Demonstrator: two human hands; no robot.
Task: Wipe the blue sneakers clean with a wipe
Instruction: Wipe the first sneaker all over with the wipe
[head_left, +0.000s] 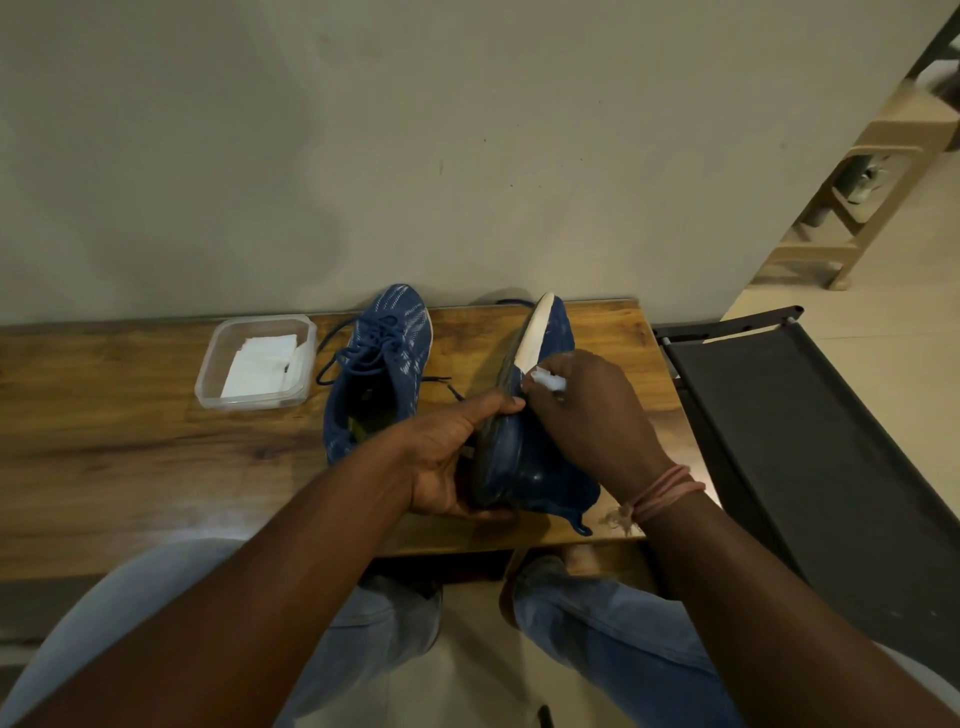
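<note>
Two blue knit sneakers are on a wooden table (130, 441). One sneaker (376, 364) stands upright on its sole, laces up, left of centre. The other sneaker (524, 447) is tipped on its side with its white sole edge facing up. My left hand (452, 457) grips its heel end from the sole side. My right hand (587, 415) pinches a small white wipe (548, 379) and presses it against the white sole edge near the middle of the shoe.
A clear plastic tub (208, 374) with several folded white wipes sits to the left of the sneakers. A wall rises right behind the table. A dark folding frame (810, 415) stands to the right, a beige plastic stool (857, 208) beyond it. My knees are under the table's front edge.
</note>
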